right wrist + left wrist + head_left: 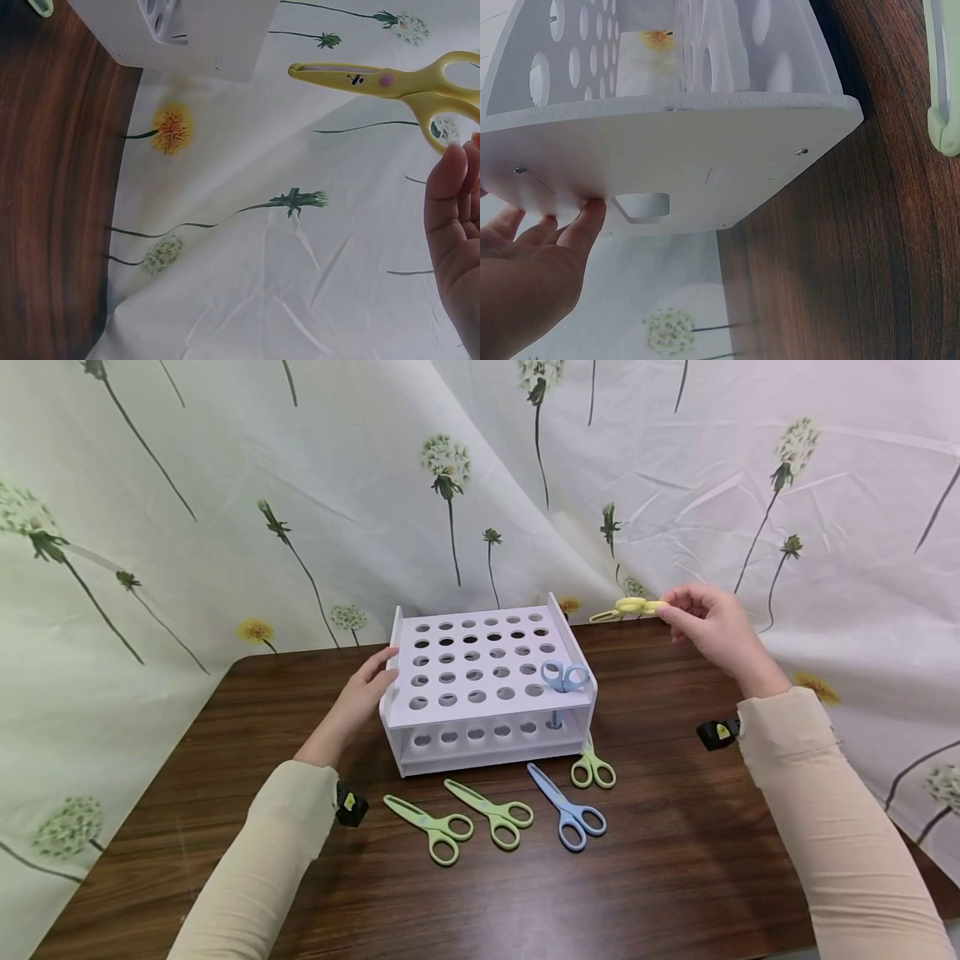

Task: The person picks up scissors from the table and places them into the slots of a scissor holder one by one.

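Observation:
In the head view my right hand (708, 625) pinches a pair of yellow scissors (630, 606) by a handle loop, raised right of the rack. The right wrist view shows these yellow scissors (375, 81) with closed blades pointing left. My left hand (365, 683) touches the left side panel of a white two-tier rack (472, 718) full of round holes. Fingertips of that left hand (544, 259) rest against the panel's outer face in the left wrist view. Blue scissors (564, 678) stand blades-down in the rack's front right hole, their handles above the top tier.
On the brown table (660, 860), before the rack, lie two green scissors (431, 827) (495, 814) and blue scissors (566, 806). More green scissors (592, 768) lie at the rack's front right corner, blades partly hidden. A dandelion-print cloth (337, 485) hangs behind.

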`<state>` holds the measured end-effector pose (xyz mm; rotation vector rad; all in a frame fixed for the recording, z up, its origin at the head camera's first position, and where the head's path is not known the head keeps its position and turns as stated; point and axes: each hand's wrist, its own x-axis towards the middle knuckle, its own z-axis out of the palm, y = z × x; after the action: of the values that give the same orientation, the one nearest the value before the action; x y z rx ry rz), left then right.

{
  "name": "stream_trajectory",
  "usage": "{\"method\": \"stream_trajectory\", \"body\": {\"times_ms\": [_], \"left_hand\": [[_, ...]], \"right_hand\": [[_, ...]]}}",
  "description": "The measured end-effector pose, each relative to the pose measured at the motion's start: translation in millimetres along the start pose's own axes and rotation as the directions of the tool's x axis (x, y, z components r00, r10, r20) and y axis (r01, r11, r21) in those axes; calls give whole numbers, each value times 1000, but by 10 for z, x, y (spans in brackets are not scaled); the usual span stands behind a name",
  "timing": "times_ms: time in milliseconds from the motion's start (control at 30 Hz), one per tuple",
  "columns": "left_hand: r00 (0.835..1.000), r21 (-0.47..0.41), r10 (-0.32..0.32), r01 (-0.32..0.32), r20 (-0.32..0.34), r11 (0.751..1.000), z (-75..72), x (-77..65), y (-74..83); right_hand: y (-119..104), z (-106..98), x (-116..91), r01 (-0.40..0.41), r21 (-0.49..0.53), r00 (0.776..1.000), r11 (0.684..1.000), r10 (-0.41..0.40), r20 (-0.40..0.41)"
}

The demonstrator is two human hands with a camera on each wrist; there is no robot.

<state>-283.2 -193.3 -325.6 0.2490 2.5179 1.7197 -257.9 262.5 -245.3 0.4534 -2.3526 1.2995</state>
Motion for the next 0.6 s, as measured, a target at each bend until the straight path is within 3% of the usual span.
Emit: {"method": "stream_trajectory", "body": {"times_ms": [600], "left_hand": [[1000,4,-3,3,0,1000,0,9,-6]], "right_hand": [[-203,32,84,38,73,999,997,-38,-4]]}}
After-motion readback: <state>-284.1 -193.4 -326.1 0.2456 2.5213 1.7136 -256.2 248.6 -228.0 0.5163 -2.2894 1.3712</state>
